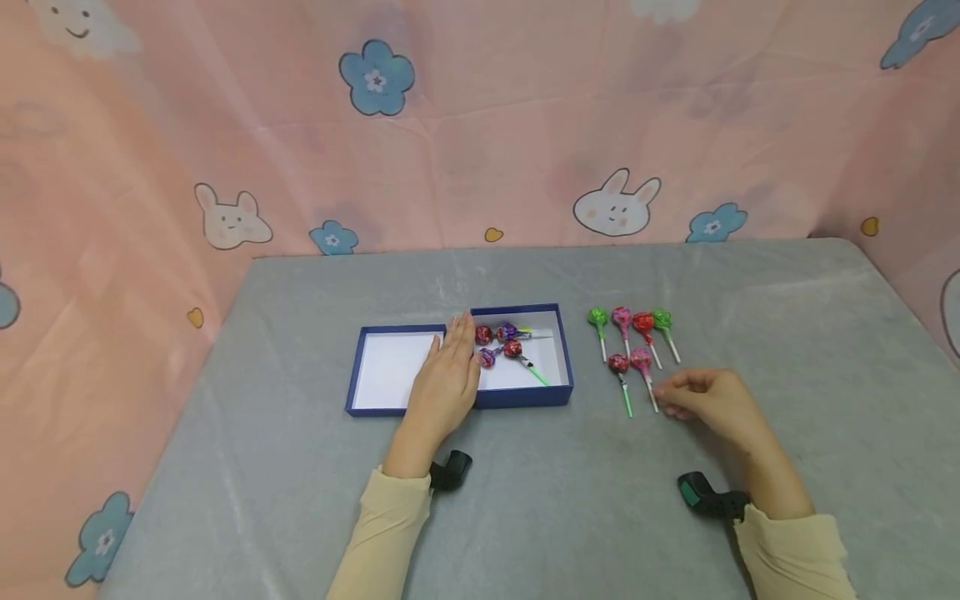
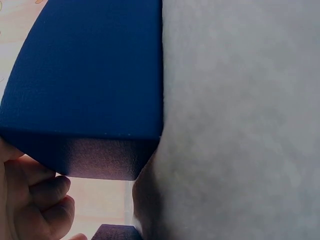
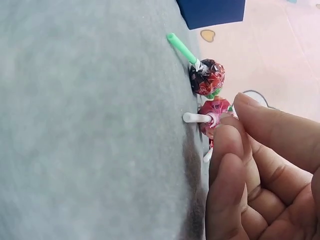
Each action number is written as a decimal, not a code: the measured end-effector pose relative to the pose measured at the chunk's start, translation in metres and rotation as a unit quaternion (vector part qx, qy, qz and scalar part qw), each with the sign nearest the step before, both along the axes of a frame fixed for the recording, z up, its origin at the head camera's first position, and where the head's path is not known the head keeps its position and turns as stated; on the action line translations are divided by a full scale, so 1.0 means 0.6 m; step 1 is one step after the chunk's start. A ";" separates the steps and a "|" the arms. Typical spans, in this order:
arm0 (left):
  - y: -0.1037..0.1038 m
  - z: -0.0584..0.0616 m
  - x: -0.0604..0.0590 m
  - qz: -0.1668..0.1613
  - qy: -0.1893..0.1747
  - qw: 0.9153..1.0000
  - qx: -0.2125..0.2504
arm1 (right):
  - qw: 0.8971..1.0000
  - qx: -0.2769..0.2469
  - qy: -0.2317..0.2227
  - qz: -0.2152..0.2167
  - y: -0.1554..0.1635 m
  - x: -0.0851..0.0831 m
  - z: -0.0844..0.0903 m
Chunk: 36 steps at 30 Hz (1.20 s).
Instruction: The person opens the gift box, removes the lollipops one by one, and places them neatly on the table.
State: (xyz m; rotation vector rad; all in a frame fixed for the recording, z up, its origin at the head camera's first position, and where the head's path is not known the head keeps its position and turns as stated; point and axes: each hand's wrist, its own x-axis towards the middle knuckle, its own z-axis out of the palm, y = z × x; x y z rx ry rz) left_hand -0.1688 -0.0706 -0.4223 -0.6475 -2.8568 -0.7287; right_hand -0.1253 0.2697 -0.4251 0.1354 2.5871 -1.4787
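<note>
Lollipops are being moved into the box (image 1: 491,398) near the table's middle. The left hand (image 1: 444,379) lies flat on its edge, fingers relaxed. The right hand (image 1: 705,400), fingers curled but holding nothing, reaches the pink lollipop (image 1: 642,363); next it likely must pinch the stick.

Left hand (image 1: 446,371) is lying flat, palm down, fingers straight and held together, pointing away from the body. Its forearm is reaching forward in a pale yellow sleeve (image 1: 382,525), a dark camera unit strapped at the wrist. Right hand (image 1: 705,402) is sitting well to the right of the left, fingers curling inward, fingertips (image 3: 227,137) bunching toward the thumb. Right forearm is angling in from the lower right, likewise sleeved.
</note>
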 end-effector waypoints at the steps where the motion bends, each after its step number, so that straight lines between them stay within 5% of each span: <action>1: -0.001 0.000 0.000 0.001 -0.001 1.000 0.000 | 1.000 -0.001 0.003 0.000 -0.002 0.000 0.001; 14: -0.005 -0.001 -0.001 0.006 -0.002 1.000 -0.004 | 0.999 0.000 0.005 0.047 -0.064 -0.009 0.034; 24: -0.003 -0.003 -0.003 -0.001 0.007 1.000 -0.011 | 0.995 -0.005 0.063 0.080 -0.125 -0.037 0.056; 36: -0.003 -0.003 -0.002 -0.001 0.005 1.000 -0.009 | 0.988 0.066 0.116 0.079 -0.200 -0.072 0.090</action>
